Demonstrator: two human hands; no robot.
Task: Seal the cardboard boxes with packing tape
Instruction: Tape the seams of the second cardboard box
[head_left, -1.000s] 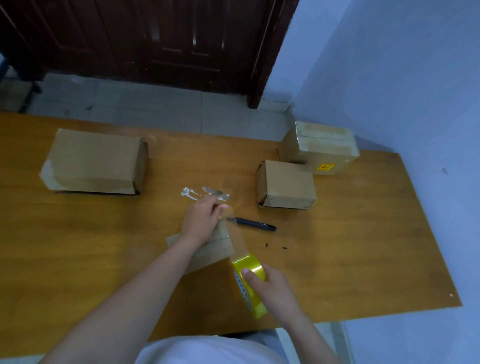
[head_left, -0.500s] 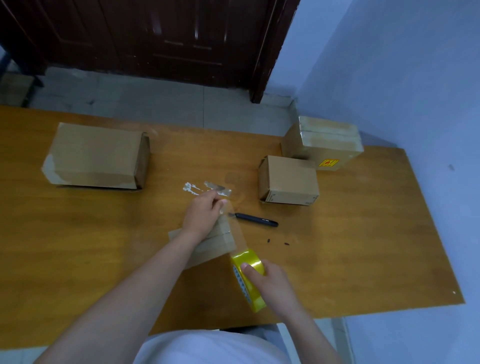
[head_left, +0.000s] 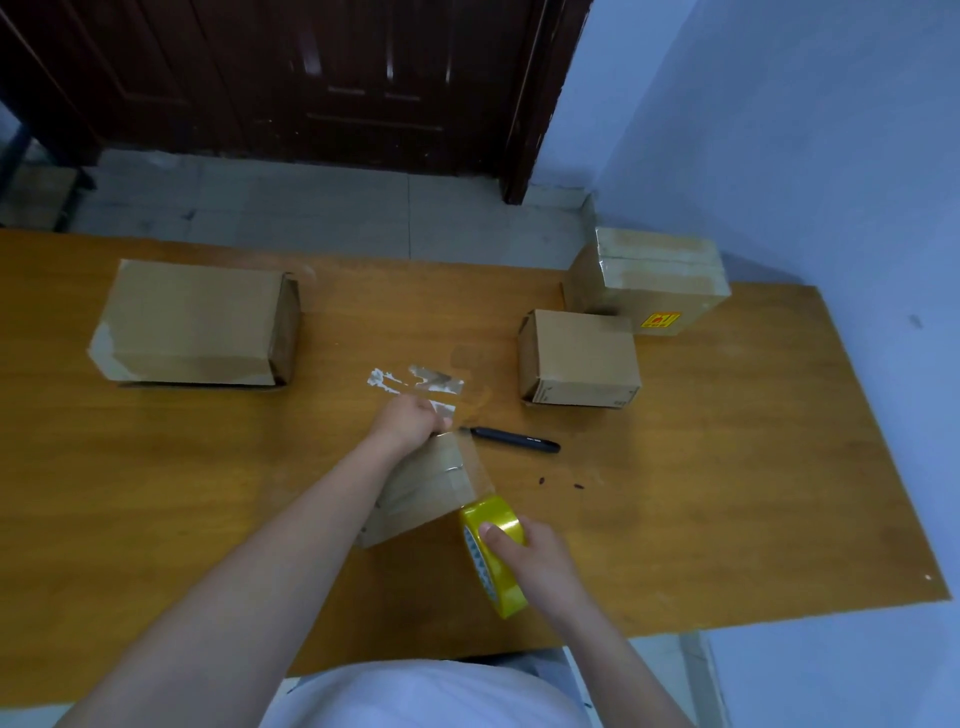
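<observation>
Our left hand (head_left: 408, 422) pins the tape end on the box (head_left: 423, 486) — right hand (head_left: 524, 553) grips the roll (head_left: 493, 558), hands barely shifted since earlier.

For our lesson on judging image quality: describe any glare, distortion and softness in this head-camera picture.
Head view: glare streaks on the dark door; wide-angle bending curves the table edges; the clear tape stretched from the yellow roll is faint against the box; the sticker print is too soft to read.
</observation>
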